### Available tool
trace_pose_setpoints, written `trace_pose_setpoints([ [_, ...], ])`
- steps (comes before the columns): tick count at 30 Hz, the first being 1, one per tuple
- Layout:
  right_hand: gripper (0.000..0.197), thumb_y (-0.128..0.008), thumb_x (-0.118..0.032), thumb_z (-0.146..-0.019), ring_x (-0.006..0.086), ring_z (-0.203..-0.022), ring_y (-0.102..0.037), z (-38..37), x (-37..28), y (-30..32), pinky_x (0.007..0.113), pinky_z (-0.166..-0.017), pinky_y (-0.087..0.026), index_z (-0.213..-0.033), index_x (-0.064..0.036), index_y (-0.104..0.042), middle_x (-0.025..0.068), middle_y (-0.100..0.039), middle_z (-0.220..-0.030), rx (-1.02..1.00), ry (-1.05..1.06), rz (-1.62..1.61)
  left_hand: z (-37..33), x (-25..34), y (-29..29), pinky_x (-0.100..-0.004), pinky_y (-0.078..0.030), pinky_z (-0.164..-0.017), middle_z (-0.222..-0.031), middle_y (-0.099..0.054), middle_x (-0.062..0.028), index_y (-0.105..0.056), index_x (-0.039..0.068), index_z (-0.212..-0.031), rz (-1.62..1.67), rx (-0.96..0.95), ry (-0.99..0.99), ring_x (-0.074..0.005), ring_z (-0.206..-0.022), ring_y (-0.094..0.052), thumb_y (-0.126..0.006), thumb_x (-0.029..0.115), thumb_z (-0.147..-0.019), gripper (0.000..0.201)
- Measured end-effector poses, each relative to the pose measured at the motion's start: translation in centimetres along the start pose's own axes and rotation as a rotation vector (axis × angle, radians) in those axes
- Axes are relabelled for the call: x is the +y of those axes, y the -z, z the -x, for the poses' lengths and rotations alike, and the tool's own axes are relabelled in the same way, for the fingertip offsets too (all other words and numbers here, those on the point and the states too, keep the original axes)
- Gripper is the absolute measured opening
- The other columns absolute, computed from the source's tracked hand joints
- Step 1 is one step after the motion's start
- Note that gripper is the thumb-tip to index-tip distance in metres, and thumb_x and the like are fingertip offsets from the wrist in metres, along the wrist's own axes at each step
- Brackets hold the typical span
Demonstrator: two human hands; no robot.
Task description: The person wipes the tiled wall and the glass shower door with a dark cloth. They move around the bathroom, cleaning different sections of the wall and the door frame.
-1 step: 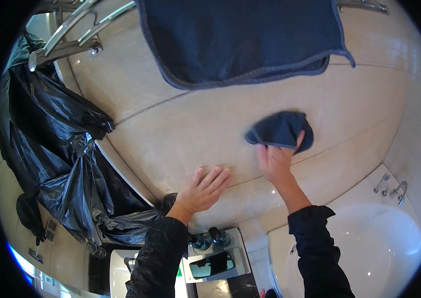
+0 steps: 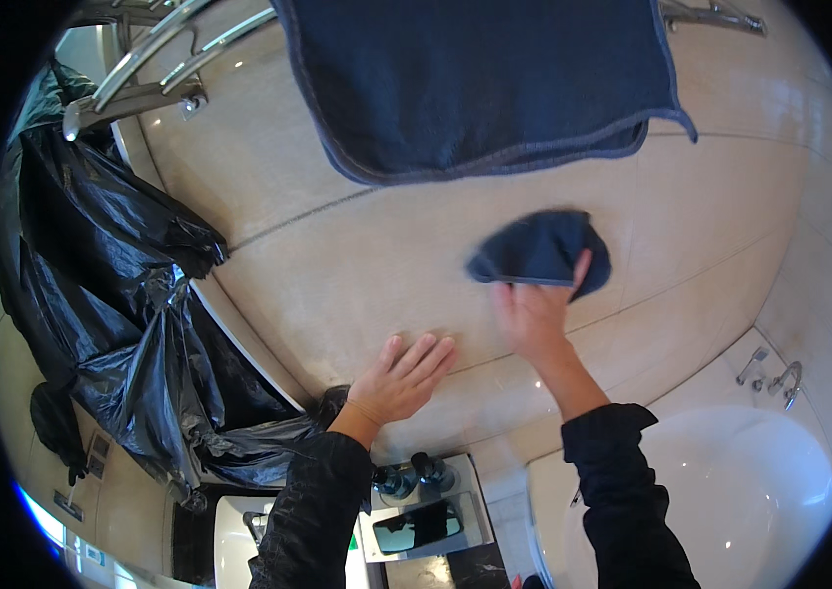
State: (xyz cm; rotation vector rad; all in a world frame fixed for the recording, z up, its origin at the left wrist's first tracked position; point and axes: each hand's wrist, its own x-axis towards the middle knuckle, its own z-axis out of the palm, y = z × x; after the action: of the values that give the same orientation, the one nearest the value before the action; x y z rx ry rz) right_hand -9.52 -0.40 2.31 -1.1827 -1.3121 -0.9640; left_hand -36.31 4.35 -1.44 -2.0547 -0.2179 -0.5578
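Observation:
A folded dark navy cloth [image 2: 541, 247] is pressed against the beige tiled wall [image 2: 357, 280] under my right hand [image 2: 536, 319]. The right fingers are bent around its lower edge, and some are hidden behind the fabric. Motion blurs the cloth's left end. To the left and lower down, my left hand [image 2: 401, 381] rests flat on the tiles with fingers spread and nothing in it. Above both hands hangs a large dark navy towel [image 2: 480, 93], apart from the cloth.
Black plastic sheeting [image 2: 146, 334] drapes along the left side, below a chrome towel rack [image 2: 136, 93]. A white bathtub [image 2: 750, 481] with a chrome tap [image 2: 789, 381] is at lower right. Dark bottles [image 2: 430, 469] stand on a small shelf near a white washbasin [image 2: 232, 530].
My right hand and the cloth have slid slightly left and up along the wall. My left hand stays in place.

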Motion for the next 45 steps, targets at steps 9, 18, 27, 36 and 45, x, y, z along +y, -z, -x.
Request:
trace_pose_setpoints([
  [9,0.05,-0.076,-0.041,-0.084,0.05,-0.142,-0.041,3.8,-3.1,-0.4,0.081,-0.112,-0.021,-0.123,-0.0102,-0.073,0.0221,-0.055,-0.143,-0.371,0.32,-0.262,1.8,-0.7,0.5,-0.0513,-0.034,-0.118,-0.158,-0.051,-0.0052,-0.057,0.013,-0.149,0.114,-0.068,0.006,-0.0247,-0.144,-0.047,-0.052,0.031,-0.097,0.055],
  [18,0.042,-0.057,-0.032,-0.102,0.0532,-0.138,-0.043,-11.2,1.7,0.6,0.074,-0.116,-0.02,-0.127,-0.0005,-0.067,0.0324,-0.058,-0.138,0.058,-0.019,0.054,1.3,-0.5,1.3,-0.0517,-0.017,-0.129,-0.168,-0.04,-0.0013,-0.053,0.018,-0.154,-0.088,-0.075,-0.003,-0.0221,-0.157,-0.032,-0.046,0.032,-0.102,0.054],
  [27,0.051,-0.067,-0.033,-0.094,0.0545,-0.145,-0.037,-13.7,-10.2,-1.7,0.077,-0.11,-0.028,-0.137,-0.0058,-0.063,0.0292,-0.055,-0.146,-0.354,0.268,-0.073,1.6,-0.8,1.0,-0.047,-0.02,-0.128,-0.168,-0.039,-0.0013,-0.051,0.017,-0.154,-0.048,-0.043,0.017,-0.0209,-0.156,-0.033,-0.045,0.032,-0.102,0.055],
  [36,0.052,-0.063,-0.032,-0.096,0.0546,-0.14,-0.04,-7.4,-2.8,-0.2,0.072,-0.121,-0.011,-0.138,-0.0022,-0.063,0.0291,-0.049,-0.152,-0.183,0.237,0.12,1.6,-0.6,0.7,-0.0484,-0.02,-0.131,-0.169,-0.036,-0.0051,-0.047,0.012,-0.157,-0.02,0.032,0.028,-0.0239,-0.158,-0.03,-0.045,0.03,-0.101,0.059],
  [45,0.055,-0.053,-0.038,-0.104,0.0483,-0.147,-0.036,-19.3,-13.6,-3.2,0.068,-0.121,-0.014,-0.144,0.0005,-0.056,0.0331,-0.049,-0.149,-0.106,0.187,0.084,1.1,-0.9,1.3,-0.0476,-0.018,-0.131,-0.171,-0.033,-0.0075,-0.043,0.009,-0.159,0.02,-0.024,0.0,-0.0253,-0.159,-0.026,-0.044,0.027,-0.102,0.06],
])
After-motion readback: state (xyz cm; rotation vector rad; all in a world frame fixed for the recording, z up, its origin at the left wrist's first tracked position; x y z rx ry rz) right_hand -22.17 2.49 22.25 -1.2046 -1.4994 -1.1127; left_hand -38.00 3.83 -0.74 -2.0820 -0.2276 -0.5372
